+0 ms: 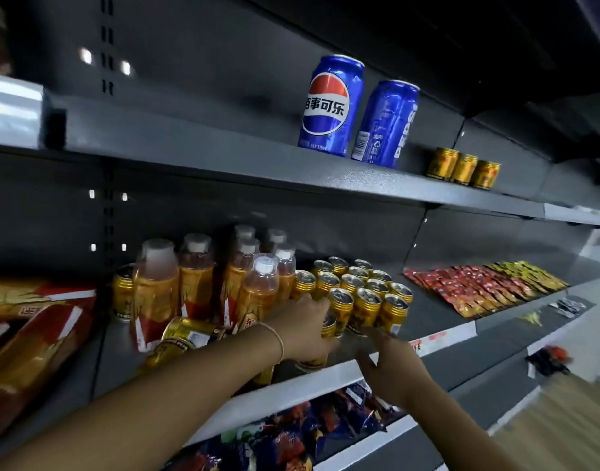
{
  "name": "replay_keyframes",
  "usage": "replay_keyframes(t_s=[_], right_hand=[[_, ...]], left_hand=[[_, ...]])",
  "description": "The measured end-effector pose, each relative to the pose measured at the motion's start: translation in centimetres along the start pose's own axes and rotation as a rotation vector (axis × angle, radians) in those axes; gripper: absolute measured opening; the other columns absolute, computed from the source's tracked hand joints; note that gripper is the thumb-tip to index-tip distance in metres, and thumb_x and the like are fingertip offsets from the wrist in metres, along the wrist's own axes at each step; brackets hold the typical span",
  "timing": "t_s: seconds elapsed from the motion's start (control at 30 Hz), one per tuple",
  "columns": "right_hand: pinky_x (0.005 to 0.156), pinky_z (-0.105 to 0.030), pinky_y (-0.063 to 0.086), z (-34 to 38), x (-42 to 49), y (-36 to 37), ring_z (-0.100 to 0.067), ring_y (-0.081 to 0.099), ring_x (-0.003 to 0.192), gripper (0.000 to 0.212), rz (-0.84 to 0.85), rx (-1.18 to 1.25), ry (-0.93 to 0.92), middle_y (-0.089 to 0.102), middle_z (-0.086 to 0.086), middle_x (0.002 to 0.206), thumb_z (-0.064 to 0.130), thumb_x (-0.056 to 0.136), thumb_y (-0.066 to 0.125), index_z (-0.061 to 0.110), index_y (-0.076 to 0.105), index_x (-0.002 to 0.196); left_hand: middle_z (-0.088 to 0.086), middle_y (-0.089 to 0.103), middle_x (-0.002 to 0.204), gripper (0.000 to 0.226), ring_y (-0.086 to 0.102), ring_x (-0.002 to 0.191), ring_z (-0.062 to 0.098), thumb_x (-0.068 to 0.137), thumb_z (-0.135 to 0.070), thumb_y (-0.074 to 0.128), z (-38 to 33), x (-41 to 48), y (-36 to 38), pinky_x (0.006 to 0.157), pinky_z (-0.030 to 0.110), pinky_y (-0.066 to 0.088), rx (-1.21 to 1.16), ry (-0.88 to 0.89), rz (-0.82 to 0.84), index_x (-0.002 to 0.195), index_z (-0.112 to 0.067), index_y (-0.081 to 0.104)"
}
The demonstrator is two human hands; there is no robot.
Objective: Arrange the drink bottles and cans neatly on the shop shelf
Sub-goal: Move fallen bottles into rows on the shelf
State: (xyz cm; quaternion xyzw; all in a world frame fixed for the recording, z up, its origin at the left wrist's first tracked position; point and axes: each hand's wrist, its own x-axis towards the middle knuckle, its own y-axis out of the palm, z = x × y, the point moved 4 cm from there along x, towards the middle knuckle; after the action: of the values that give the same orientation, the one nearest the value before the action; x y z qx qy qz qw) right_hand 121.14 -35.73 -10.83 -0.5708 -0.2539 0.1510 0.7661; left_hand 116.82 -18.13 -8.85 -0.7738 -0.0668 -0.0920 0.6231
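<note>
A gold can (329,325) is gripped by the left hand (303,329), fingers curled round it, at the front-left corner of the block of gold cans (363,287) on the middle shelf (427,311), just right of the orange bottles (257,287). The right hand (393,367) is held with fingers spread and nothing in it, near the block's front row. Two blue cola cans (330,107) are seen upright on the upper shelf (223,164)
</note>
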Motion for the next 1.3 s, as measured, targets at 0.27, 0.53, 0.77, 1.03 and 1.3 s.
replay_keyframes(t_s=[0.27,0.53,0.77,1.03,1.3], right_hand=[[0.082,-0.031,0.054,-3.7,8.1,0.4,-0.011,0.060,0.100,0.025,-0.064,0.012,-0.226,0.063,0.009,0.117,0.034,0.096,0.047,0.033,0.056,0.119],[0.089,-0.023,0.048,-5.9,13.8,1.5,-0.009,0.054,0.099,0.019,-0.080,0.096,-0.305,0.061,0.011,0.117,0.038,0.098,0.050,0.034,0.057,0.114],[0.081,-0.022,0.042,-6.5,16.3,1.9,-0.014,0.057,0.097,0.032,-0.110,0.194,-0.313,0.066,0.001,0.117,0.033,0.097,0.056,0.021,0.063,0.125],[0.096,-0.032,0.050,-6.8,18.0,3.1,-0.018,0.060,0.113,0.041,-0.053,0.269,-0.323,0.060,0.001,0.132,0.032,0.097,0.057,0.021,0.057,0.136],[0.073,-0.021,0.042,-4.3,20.0,2.5,-0.011,0.057,0.077,0.033,-0.050,0.307,-0.422,0.068,-0.004,0.111,0.025,0.094,0.058,0.017,0.065,0.126]], left_hand=[[0.009,0.052,0.126,0.057,0.059,0.105,0.028,0.083,-0.050,0.064,0.3,5.3,3.1,0.076,0.035,0.049,0.038,-0.210,0.012,0.129,-0.023,0.043],[0.012,0.044,0.135,0.060,0.059,0.108,0.032,0.083,-0.039,0.070,0.5,8.1,5.8,0.079,0.036,0.051,0.029,-0.389,0.012,0.132,-0.023,0.040],[0.018,0.039,0.137,0.069,0.058,0.110,0.037,0.086,-0.049,0.065,1.4,9.5,6.0,0.089,0.042,0.052,0.055,-0.470,-0.012,0.138,-0.016,0.034],[0.019,0.016,0.152,0.084,0.053,0.117,0.033,0.096,-0.049,0.054,1.1,9.4,7.1,0.097,0.039,0.050,0.139,-0.522,-0.057,0.156,-0.013,0.008],[0.018,0.006,0.160,0.074,0.039,0.132,0.037,0.102,-0.044,0.043,-0.2,9.1,7.4,0.104,0.040,0.044,0.156,-0.594,-0.090,0.154,-0.007,0.007]])
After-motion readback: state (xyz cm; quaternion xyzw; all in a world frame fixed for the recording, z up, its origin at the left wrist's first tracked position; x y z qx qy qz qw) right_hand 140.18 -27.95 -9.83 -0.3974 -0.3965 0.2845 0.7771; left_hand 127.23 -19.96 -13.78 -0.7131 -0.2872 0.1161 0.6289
